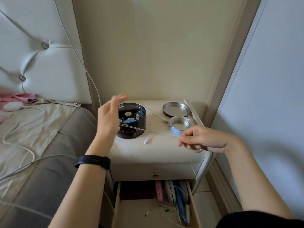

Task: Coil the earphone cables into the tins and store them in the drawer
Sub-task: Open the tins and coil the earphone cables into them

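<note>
A thin white earphone cable (153, 132) stretches taut between my two hands above the nightstand (148, 150). My left hand (108, 119) is raised, fingers extended, with the cable wrapped around it. My right hand (202, 139) pinches the cable's other end. A white earbud (147, 140) lies on the nightstand top. A small open silver tin (180, 125) sits just behind my right hand, and a larger shallow silver lid (176, 109) lies behind that. A black round tin (131, 120) with small items inside stands beside my left hand. The lower drawer (154, 204) is pulled open.
The open drawer holds a dark red box (136, 190), pink and blue items and loose wires. A bed (37, 145) with white charging cables (19, 145) lies to the left, beneath a padded headboard (41, 51). A wall panel (263, 96) closes in the right.
</note>
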`<state>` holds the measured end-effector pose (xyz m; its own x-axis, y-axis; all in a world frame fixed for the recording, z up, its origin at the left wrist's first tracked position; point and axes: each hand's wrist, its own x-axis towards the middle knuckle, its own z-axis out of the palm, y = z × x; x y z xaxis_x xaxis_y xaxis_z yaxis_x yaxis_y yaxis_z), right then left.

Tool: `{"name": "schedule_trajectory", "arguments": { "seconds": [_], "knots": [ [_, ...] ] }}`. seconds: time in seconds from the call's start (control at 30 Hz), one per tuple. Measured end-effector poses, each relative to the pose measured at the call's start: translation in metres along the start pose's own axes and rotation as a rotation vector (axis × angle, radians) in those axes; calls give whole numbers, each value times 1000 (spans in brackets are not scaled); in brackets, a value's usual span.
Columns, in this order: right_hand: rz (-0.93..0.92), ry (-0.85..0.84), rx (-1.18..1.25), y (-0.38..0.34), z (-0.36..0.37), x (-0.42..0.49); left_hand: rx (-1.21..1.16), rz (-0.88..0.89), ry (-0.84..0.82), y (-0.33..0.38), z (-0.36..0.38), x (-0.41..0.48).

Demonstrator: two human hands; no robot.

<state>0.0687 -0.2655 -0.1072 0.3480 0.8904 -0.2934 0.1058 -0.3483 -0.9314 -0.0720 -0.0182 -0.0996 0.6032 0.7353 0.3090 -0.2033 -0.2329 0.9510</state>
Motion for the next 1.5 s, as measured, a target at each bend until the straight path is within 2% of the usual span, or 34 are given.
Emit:
{"name": "schedule_trajectory", "arguments": {
  "seconds": [0.1, 0.17, 0.23, 0.3, 0.37, 0.47, 0.53, 0.6, 0.67, 0.73, 0.9, 1.0, 1.2, 1.3, 1.4, 1.5],
  "knots": [
    [-194, -93, 188, -9, 4, -6, 408, 80, -185, -11, 12, -8],
    [-336, -97, 316, -15, 7, -7, 413, 16, -319, -19, 22, -16],
    [-478, -17, 443, -21, 9, -4, 352, -68, -473, -21, 33, -24],
    [-575, 185, 511, -26, 11, 3, 237, -152, -646, -18, 41, -30],
    [-617, 479, 495, -28, 13, 13, 85, -222, -813, -14, 47, -37],
    [-563, 914, 261, -24, 16, 28, -272, -346, -1008, -2, 53, -47],
    [-522, 1011, 76, -18, 19, 36, -525, -401, -1067, 8, 57, -53],
    [-460, 930, -77, -13, 25, 43, -756, -419, -1064, 17, 59, -56],
    [-335, 728, -254, -12, 34, 49, -940, -412, -1013, 21, 60, -55],
    [-263, 558, -375, -13, 46, 51, -1004, -379, -889, 24, 59, -51],
    [-305, 414, -496, -14, 65, 52, -820, -318, -424, 14, 52, -32],
    [-282, 424, -601, -15, 70, 51, -672, -253, -323, 5, 49, -27],
    [-288, 444, -773, -24, 74, 42, -127, -18, -248, -7, 52, -29],
    [-396, 574, -750, -27, 73, 40, 46, 0, -297, -12, 54, -30],
    [-517, 729, -630, -31, 67, 37, 155, -71, -391, -16, 56, -32],
    [-603, 769, -434, -33, 64, 37, 24, -244, -593, -14, 59, -35]
  ]
}}
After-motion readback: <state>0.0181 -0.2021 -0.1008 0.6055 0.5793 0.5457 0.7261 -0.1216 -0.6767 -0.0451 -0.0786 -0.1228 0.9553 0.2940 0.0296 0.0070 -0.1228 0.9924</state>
